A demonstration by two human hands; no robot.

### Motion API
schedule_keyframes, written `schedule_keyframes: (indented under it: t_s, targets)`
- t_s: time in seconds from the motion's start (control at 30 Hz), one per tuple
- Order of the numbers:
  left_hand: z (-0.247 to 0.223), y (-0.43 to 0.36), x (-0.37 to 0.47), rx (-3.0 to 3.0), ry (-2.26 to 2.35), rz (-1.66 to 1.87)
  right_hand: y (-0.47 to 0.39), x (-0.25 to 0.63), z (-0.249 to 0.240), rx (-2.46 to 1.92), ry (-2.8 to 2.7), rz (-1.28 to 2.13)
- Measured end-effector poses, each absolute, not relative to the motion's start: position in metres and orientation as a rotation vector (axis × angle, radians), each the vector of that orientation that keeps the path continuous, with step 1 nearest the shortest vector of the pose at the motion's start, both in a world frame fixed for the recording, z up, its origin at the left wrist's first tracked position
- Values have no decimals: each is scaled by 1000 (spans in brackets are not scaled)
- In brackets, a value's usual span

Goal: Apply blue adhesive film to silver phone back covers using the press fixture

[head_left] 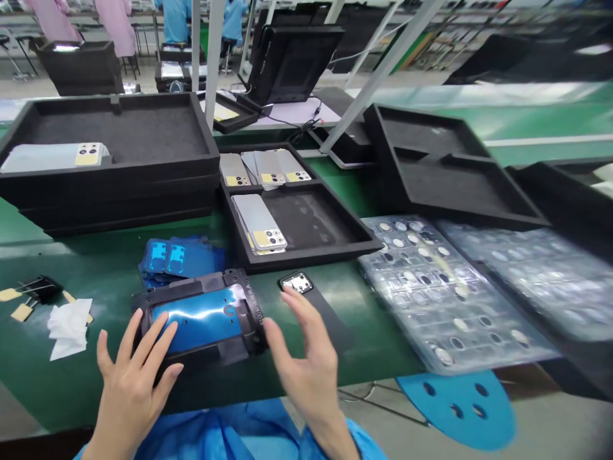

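Crumpled white tissue (69, 326), blue stool (462, 392), black monitor (293, 64)

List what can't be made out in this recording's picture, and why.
All in the head view:
1. Black fixture: left end partly covered by the left hand.
2. White markings on the fixture's right end: too small to read.
3. Blue pieces: near side hidden behind the fixture.
4. Far-right clear tray: contents blurred.
5. Background people: cut off by the top edge.
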State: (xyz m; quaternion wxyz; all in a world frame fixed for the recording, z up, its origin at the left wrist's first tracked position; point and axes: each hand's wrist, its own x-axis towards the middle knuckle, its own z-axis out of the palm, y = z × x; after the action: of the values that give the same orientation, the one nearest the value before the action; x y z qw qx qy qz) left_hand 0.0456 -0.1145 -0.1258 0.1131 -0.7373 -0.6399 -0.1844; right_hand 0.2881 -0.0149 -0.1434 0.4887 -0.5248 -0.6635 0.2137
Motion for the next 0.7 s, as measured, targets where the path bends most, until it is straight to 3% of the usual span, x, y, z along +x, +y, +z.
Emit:
schedule_keyframes:
  t_s: [0.17, 0.37, 0.7]
  targets:
    - [-123, -109, 50, -2212, -1828, -522, 18, 366, -179, -1630, -1569, 397]
    - [-118, -104, 55, -2243, -1800, -495, 18, 399, -218, -1748, -1687, 564]
    - [-121, -100, 49, -2236, -1851, -535, 18, 392, -212, -1771, -1579, 594]
